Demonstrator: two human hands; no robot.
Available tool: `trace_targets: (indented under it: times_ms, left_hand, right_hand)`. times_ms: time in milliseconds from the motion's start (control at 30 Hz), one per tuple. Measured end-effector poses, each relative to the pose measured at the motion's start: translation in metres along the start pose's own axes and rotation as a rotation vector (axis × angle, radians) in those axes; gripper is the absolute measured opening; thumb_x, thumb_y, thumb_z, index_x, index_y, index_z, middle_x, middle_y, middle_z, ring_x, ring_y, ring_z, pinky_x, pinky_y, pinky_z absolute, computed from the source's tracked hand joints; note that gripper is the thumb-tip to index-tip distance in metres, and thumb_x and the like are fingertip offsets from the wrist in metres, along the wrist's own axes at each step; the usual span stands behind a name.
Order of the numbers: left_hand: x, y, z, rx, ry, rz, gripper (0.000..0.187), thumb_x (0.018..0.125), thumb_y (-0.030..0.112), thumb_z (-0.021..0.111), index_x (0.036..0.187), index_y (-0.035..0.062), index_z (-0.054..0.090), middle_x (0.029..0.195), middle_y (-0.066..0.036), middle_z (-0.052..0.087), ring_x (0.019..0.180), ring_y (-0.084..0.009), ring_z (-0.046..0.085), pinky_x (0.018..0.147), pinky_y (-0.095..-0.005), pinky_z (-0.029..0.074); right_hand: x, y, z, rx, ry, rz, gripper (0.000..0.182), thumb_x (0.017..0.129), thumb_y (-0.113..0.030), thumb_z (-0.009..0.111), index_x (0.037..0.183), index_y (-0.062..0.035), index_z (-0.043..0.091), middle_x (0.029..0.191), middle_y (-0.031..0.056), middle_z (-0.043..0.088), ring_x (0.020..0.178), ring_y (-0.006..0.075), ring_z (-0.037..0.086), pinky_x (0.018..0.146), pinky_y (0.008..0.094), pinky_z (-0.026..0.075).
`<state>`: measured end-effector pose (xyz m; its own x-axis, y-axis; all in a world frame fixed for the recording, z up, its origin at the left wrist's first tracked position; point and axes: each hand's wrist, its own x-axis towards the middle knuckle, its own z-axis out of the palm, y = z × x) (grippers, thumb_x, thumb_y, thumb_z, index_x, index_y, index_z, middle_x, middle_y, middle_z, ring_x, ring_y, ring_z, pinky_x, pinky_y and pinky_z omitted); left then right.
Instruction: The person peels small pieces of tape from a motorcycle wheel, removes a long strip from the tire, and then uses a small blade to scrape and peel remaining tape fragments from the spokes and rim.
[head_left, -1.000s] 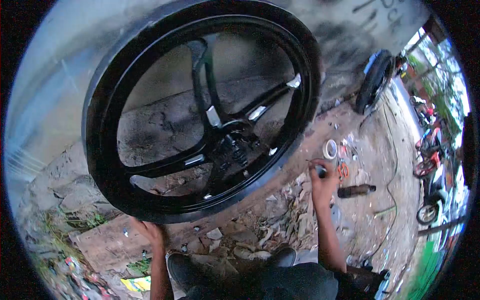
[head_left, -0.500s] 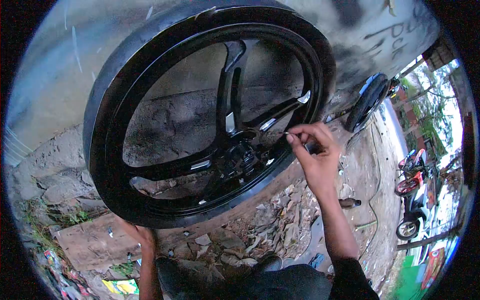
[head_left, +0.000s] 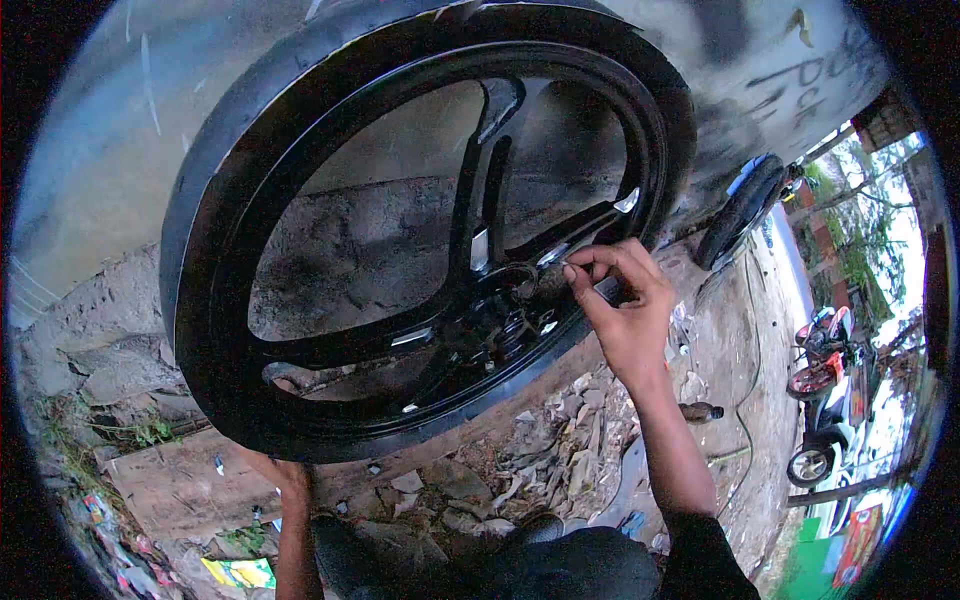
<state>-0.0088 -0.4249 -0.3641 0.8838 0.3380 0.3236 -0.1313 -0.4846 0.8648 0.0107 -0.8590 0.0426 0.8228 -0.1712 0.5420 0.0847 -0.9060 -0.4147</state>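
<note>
A black spoked motorcycle wheel [head_left: 469, 210] with its tyre on stands tilted in front of me, close to the wall. Beneath the tyre's lower left side, my left hand [head_left: 278, 468] holds the wheel from below; its fingers are mostly hidden behind the tyre. My right hand [head_left: 632, 290] is in front of the wheel's right side, near the hub [head_left: 480, 325]. Its thumb and forefinger are pinched together on something too small to make out. A thin curved strand [head_left: 522, 272] shows by the hub, left of the fingertips. Small bright patches mark the spokes.
A painted wall [head_left: 100, 170] rises behind the wheel. A wooden board [head_left: 170, 485] and rubble [head_left: 540, 450] cover the ground below. Another tyre [head_left: 742, 212] leans at the wall on the right. A dark bottle [head_left: 702, 411], a hose [head_left: 752, 400] and parked motorbikes [head_left: 822, 365] lie beyond.
The wheel has shifted slightly to the right in view. My right hand has turned a little and its pinched fingertips now overlap the lower right spoke. My left hand stays under the tyre.
</note>
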Motion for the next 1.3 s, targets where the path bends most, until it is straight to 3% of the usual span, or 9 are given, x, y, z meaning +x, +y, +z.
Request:
trace_targets:
  times_ms: [67, 133, 333, 500, 633, 733, 900, 1100, 1300]
  left_hand:
    - [-0.004, -0.004, 0.002, -0.01, 0.014, 0.042, 0.052, 0.104, 0.028, 0.057, 0.143, -0.0064, 0.05, 0.144, -0.022, 0.054, 0.13, -0.036, 0.049, 0.115, -0.0456, 0.036]
    - [-0.017, -0.041, 0.002, 0.042, 0.027, 0.029, 0.052, 0.104, 0.027, 0.056, 0.143, -0.0068, 0.049, 0.145, -0.022, 0.053, 0.131, -0.0362, 0.049, 0.116, -0.0459, 0.034]
    - [-0.021, -0.033, 0.0, 0.019, 0.047, 0.096, 0.051, 0.103, 0.018, 0.053, 0.148, -0.0067, 0.046, 0.15, -0.023, 0.048, 0.134, -0.0359, 0.046, 0.119, -0.0467, 0.03]
    - [-0.021, -0.035, -0.008, 0.09, -0.057, 0.111, 0.07, 0.101, 0.034, 0.059, 0.153, -0.0087, 0.038, 0.158, -0.027, 0.04, 0.144, -0.0448, 0.036, 0.124, -0.0509, 0.02]
    - [-0.021, -0.068, -0.009, 0.121, -0.1, 0.09, 0.069, 0.1, 0.036, 0.062, 0.148, -0.0097, 0.043, 0.152, -0.029, 0.045, 0.138, -0.0454, 0.041, 0.122, -0.0519, 0.024]
    - [-0.017, -0.041, -0.005, 0.099, -0.043, 0.073, 0.068, 0.098, 0.036, 0.064, 0.145, -0.0096, 0.046, 0.15, -0.029, 0.048, 0.136, -0.0446, 0.043, 0.12, -0.0516, 0.026]
    - [-0.014, -0.037, -0.009, 0.184, -0.103, 0.115, 0.054, 0.105, 0.025, 0.047, 0.149, -0.0065, 0.043, 0.154, -0.027, 0.044, 0.141, -0.0432, 0.04, 0.121, -0.0541, 0.025]
    - [-0.022, -0.057, -0.001, 0.028, 0.042, 0.076, 0.065, 0.097, 0.032, 0.064, 0.144, -0.0092, 0.047, 0.148, -0.029, 0.05, 0.133, -0.0443, 0.047, 0.118, -0.0493, 0.03]
    - [-0.008, -0.016, -0.009, 0.136, -0.087, 0.012, 0.067, 0.096, 0.034, 0.061, 0.145, -0.0094, 0.046, 0.15, -0.029, 0.049, 0.136, -0.0445, 0.045, 0.12, -0.0498, 0.028]
  right_hand:
    - [0.0, 0.0, 0.001, 0.005, 0.003, 0.009, 0.019, 0.077, 0.002, 0.077, 0.096, -0.0014, 0.077, 0.086, 0.0088, 0.07, 0.079, 0.0184, 0.063, 0.077, 0.0319, 0.052]
    - [0.0, 0.001, 0.001, -0.003, -0.003, 0.009, 0.019, 0.078, 0.001, 0.077, 0.096, -0.0017, 0.078, 0.086, 0.0087, 0.07, 0.079, 0.0182, 0.063, 0.076, 0.0317, 0.051]
    - [-0.001, 0.005, 0.004, -0.008, 0.021, 0.008, 0.019, 0.078, 0.002, 0.078, 0.097, -0.0025, 0.078, 0.085, 0.0084, 0.068, 0.078, 0.0176, 0.062, 0.075, 0.0312, 0.051]
    - [-0.001, 0.005, 0.003, -0.01, 0.035, 0.018, 0.018, 0.079, 0.001, 0.078, 0.096, -0.0024, 0.077, 0.086, 0.0083, 0.068, 0.078, 0.0176, 0.062, 0.075, 0.0313, 0.051]
    - [0.0, 0.008, 0.003, 0.016, 0.068, 0.018, 0.017, 0.079, 0.001, 0.079, 0.095, -0.002, 0.077, 0.085, 0.0084, 0.067, 0.077, 0.0179, 0.062, 0.074, 0.0317, 0.051]
    - [-0.001, 0.007, 0.0, -0.004, 0.058, 0.02, 0.018, 0.078, 0.001, 0.078, 0.096, -0.0017, 0.076, 0.086, 0.0088, 0.068, 0.076, 0.0182, 0.062, 0.074, 0.0319, 0.051]
    - [-0.001, 0.003, 0.0, -0.008, 0.004, -0.03, 0.021, 0.077, 0.003, 0.077, 0.097, -0.0007, 0.076, 0.086, 0.0089, 0.068, 0.077, 0.0181, 0.061, 0.075, 0.0313, 0.051]
    - [0.0, 0.001, 0.003, 0.007, 0.0, -0.009, 0.023, 0.076, 0.004, 0.076, 0.098, -0.0001, 0.076, 0.087, 0.0084, 0.068, 0.079, 0.0185, 0.062, 0.075, 0.0309, 0.051]
    - [0.0, 0.002, 0.003, -0.027, 0.016, 0.016, 0.021, 0.077, 0.002, 0.078, 0.097, -0.0025, 0.077, 0.087, 0.0088, 0.068, 0.079, 0.0193, 0.062, 0.075, 0.032, 0.051]
